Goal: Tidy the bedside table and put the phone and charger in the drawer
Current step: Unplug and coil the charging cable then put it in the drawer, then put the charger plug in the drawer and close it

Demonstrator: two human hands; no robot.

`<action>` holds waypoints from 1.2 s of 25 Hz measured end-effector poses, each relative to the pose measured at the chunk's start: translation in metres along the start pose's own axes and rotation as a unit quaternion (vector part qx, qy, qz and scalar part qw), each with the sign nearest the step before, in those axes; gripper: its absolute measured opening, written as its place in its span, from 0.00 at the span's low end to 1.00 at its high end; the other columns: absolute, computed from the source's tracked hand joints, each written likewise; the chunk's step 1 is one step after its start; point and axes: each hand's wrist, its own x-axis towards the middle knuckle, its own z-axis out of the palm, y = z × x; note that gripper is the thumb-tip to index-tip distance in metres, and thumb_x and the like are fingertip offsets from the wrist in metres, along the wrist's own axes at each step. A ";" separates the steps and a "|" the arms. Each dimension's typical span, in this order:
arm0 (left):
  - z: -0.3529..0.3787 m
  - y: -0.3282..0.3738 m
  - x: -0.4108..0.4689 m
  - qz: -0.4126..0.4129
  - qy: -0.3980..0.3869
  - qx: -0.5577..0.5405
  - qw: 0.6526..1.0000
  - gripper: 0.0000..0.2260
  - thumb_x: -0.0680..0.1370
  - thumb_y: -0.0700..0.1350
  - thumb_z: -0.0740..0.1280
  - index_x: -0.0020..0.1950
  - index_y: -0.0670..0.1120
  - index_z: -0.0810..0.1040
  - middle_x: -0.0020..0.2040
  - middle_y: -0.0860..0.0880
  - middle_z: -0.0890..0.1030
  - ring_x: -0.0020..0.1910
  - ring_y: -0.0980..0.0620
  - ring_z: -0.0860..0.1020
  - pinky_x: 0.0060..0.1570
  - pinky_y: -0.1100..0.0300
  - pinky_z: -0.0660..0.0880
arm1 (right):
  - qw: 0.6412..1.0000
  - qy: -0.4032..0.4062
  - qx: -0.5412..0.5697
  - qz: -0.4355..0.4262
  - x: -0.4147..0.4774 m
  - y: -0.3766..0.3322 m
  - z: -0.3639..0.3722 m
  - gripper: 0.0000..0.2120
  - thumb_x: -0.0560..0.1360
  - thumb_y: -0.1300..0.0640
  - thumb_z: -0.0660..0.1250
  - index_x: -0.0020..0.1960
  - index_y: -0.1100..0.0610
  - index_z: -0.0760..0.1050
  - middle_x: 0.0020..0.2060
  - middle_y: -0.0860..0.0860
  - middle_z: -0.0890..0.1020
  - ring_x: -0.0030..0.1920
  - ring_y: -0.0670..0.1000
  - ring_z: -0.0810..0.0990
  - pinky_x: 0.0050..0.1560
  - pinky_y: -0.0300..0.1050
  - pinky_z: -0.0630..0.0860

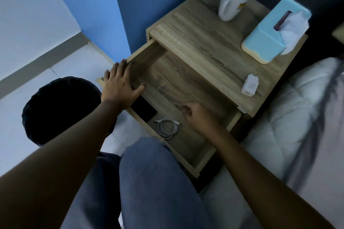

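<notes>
The wooden bedside table [210,46] has its drawer [178,83] pulled out. A black phone [144,110] lies flat in the drawer's near left corner. A coiled white cable [166,126] rests beside it on the drawer floor. The white charger plug [249,85] lies on the tabletop near the front right edge. My left hand [119,85] lies flat over the drawer's left wall, fingers spread, partly covering the phone. My right hand [197,115] hovers blurred inside the drawer just right of the cable, fingers loosely curled, holding nothing visible.
A white mug [232,0] stands at the back of the tabletop. A light-blue tissue box [273,29] with a tissue sticking out sits at the right. A black round bin [61,109] stands left of the drawer. A white quilted bed [301,117] lies to the right. My knee in jeans [154,173] is below the drawer.
</notes>
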 end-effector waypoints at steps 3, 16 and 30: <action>0.001 -0.001 0.000 0.001 0.005 0.001 1.000 0.41 0.74 0.70 0.53 0.78 0.45 0.58 0.80 0.43 0.58 0.79 0.40 0.55 0.76 0.39 0.53 | 0.977 0.194 -0.040 -0.079 -0.015 0.011 -0.063 0.28 0.74 0.70 0.60 0.65 0.43 0.70 0.68 0.49 0.71 0.67 0.51 0.70 0.63 0.48 0.70; 0.001 0.001 0.001 0.006 0.020 -0.001 1.000 0.42 0.72 0.70 0.53 0.75 0.40 0.61 0.78 0.41 0.61 0.77 0.39 0.58 0.74 0.38 0.55 | 0.979 0.164 -0.114 -0.036 -0.010 0.080 -0.142 0.24 0.74 0.66 0.70 0.70 0.57 0.73 0.68 0.59 0.72 0.68 0.58 0.73 0.67 0.50 0.71; -0.001 0.002 0.001 -0.001 0.018 -0.018 1.000 0.42 0.73 0.69 0.56 0.77 0.41 0.58 0.79 0.41 0.61 0.78 0.39 0.58 0.75 0.39 0.55 | 0.954 -0.165 -0.205 -0.140 -0.003 0.037 -0.012 0.17 0.77 0.56 0.66 0.66 0.52 0.73 0.66 0.53 0.72 0.61 0.54 0.74 0.59 0.47 0.71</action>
